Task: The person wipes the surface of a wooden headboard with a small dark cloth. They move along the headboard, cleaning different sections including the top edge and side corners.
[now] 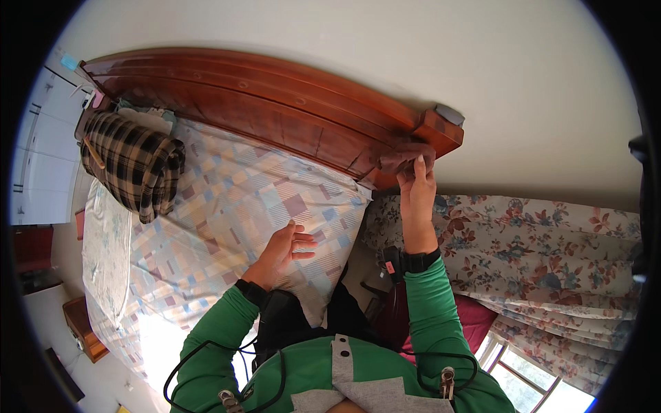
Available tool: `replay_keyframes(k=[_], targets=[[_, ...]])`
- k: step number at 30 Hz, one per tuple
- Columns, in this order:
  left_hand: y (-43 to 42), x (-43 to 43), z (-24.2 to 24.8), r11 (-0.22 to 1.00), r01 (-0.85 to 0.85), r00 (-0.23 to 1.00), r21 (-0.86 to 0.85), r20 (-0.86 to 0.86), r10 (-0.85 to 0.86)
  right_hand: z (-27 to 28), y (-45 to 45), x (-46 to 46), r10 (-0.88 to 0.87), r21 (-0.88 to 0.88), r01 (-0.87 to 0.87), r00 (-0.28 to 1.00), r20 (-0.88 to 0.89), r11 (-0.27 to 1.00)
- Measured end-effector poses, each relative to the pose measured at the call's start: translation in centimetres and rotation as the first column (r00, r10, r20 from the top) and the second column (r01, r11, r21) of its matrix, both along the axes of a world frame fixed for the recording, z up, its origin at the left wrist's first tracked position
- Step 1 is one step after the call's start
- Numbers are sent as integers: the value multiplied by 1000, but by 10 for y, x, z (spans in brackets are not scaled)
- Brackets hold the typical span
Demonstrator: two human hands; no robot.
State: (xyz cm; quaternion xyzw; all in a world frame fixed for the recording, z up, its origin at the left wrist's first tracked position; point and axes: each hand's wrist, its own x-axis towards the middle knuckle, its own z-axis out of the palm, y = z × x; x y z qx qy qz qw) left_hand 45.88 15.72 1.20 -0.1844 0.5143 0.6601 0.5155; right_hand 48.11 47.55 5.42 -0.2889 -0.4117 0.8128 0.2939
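A crumpled dark reddish-brown cloth is gripped in my right hand, which presses it to the right end of a carved wooden headboard. That headboard is reddish-brown and glossy, with a curved top edge. My left hand hovers over the bed's patterned sheet, fingers spread and nothing in them. On top of the headboard's right post sits a small grey object that I cannot identify.
A folded plaid blanket lies at the bed's left, near a pale folded pad. Floral curtains hang at the right beside a window. Black cables loop around my sleeves. A white wardrobe stands far left.
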Motion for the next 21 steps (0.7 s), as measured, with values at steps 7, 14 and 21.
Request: replay_keyframes(k=[7, 14, 21], targets=[[-70, -7, -42, 971, -145, 989, -190, 9, 150, -140, 16, -2, -254, -77, 334, 829, 499, 939], [-182, -31, -48, 883, -368, 929, -292, -167, 332, -175, 29, 103, -191, -16, 291, 670, 717, 957], [-221, -37, -46, 838, -480, 871, -259, -255, 420, -98, 41, 26, -344, 521, 118, 866, 363, 846]])
